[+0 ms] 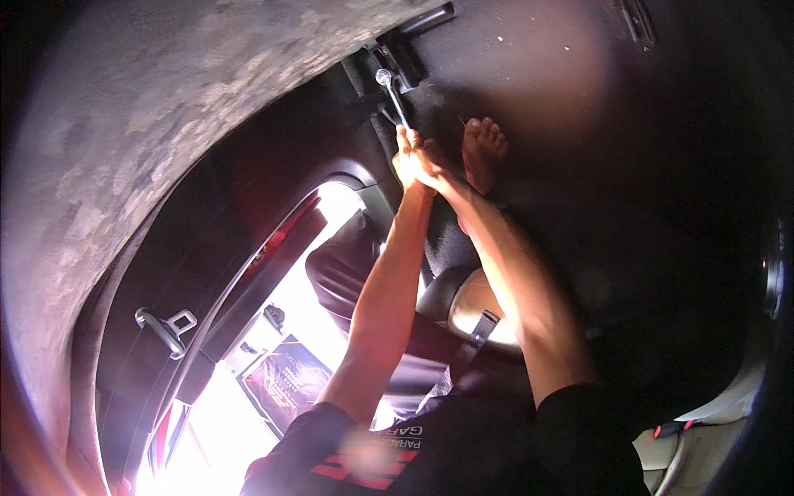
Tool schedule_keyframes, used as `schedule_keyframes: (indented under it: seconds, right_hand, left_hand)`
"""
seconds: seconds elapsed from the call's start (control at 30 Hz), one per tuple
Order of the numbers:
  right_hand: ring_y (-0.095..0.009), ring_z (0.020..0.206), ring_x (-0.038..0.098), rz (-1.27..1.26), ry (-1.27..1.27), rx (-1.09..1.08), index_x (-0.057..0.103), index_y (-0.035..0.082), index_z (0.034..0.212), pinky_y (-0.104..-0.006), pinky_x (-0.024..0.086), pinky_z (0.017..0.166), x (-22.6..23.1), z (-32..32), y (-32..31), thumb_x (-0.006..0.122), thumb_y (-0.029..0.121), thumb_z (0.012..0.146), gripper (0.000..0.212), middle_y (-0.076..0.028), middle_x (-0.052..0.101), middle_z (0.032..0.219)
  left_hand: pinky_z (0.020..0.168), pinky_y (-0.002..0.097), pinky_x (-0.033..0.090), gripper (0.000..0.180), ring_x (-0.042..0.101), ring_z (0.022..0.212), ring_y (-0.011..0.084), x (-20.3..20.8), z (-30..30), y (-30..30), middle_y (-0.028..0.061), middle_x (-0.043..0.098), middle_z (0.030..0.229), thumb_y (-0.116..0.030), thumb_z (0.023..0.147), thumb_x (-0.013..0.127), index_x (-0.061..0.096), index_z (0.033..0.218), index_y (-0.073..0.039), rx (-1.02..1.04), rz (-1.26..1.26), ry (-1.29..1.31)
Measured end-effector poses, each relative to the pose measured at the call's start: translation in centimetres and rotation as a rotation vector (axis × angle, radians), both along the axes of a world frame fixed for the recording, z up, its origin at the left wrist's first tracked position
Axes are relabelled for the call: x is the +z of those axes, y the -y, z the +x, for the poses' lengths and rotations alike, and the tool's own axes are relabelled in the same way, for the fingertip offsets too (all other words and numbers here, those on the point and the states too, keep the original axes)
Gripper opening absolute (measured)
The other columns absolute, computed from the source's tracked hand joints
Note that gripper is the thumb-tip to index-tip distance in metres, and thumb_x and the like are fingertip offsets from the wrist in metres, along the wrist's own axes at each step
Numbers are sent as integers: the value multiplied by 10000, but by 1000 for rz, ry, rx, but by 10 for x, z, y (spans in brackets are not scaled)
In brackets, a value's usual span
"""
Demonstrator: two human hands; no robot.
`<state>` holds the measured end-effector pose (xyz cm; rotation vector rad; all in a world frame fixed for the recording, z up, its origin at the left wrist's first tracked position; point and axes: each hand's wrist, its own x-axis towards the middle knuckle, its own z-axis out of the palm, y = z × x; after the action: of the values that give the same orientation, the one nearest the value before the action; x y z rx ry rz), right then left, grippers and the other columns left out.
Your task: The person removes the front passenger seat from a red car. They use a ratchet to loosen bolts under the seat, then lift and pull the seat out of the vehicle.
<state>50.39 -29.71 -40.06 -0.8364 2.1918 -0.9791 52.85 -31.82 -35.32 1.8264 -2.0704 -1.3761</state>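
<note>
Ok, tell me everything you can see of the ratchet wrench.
The ratchet wrench is shiny silver, apparently chromed metal, with a rounded head and a slim, straight handle. It slants in the view, head up and slightly left, beside a black fitting; whether the head engages anything can't be told. The handle's lower end is hidden in the left hand and right hand, closed together around it.

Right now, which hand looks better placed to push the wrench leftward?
Probably the right hand: it meets the left hand at the near end of the wrench from the right, right forearm slanting up leftward; the left forearm slants rightward.
</note>
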Motion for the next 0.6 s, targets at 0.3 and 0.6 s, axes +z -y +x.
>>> schedule_keyframes:
  seconds: [0.3,0.6]
  right_hand:
    - [-351,1014,630,100,442,-104,644,72,1132,-489,475,864,4,-135,-96,440,400,1024,401,-198,662,1151]
    - [-377,968,707,186,208,169,749,48,1061,-512,533,869,90,-231,-115,355,555,1030,642,-188,727,1078]
  left_hand:
    - [805,406,518,554,604,1001,262,25,-167,-100,107,630,1148,-548,1037,356,619,1273,-121,779,708,-897]
    - [870,459,535,538,659,994,275,47,-153,-80,102,680,1149,-513,1038,352,578,1245,-71,383,459,-343]
